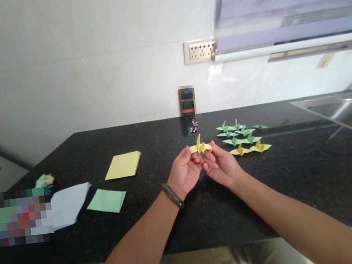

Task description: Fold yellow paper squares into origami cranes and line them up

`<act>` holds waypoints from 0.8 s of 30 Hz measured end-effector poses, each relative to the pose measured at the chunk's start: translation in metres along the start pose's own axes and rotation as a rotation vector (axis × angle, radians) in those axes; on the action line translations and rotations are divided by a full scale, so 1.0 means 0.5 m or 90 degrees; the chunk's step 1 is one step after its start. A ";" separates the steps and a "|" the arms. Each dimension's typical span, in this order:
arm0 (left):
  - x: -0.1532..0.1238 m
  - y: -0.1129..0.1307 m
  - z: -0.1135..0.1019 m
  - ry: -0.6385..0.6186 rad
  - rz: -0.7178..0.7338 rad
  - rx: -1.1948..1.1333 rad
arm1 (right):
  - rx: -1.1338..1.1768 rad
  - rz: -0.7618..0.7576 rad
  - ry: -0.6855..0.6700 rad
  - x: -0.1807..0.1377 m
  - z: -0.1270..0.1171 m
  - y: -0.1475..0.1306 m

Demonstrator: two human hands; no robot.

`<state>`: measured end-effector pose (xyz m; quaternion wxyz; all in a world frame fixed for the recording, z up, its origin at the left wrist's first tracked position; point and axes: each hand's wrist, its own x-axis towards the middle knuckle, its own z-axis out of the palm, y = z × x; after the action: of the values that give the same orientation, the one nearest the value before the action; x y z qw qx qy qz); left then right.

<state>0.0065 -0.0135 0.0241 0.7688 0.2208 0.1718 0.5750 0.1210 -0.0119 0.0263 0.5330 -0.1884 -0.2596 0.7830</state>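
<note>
Both my hands meet above the middle of the black stone counter. Together they hold a yellow paper crane with its wings spread. My left hand, with a dark green bangle on the wrist, pinches the crane's left side. My right hand pinches its right side from below. Just to the right, on the counter, lie several finished green paper cranes and two yellow ones.
A stack of yellow paper squares, a green sheet and white sheets lie at the left. A small dark object leans on the tiled wall. A steel sink is at the right, a wall socket above.
</note>
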 end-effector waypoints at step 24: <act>0.043 -0.193 0.108 -0.008 -0.255 0.174 | -0.304 0.041 0.128 -0.193 -0.187 -0.218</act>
<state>0.1184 -0.0239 0.0174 0.8316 0.2875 0.2835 0.3813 0.2897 -0.0501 0.0199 0.4717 -0.3935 -0.3766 0.6934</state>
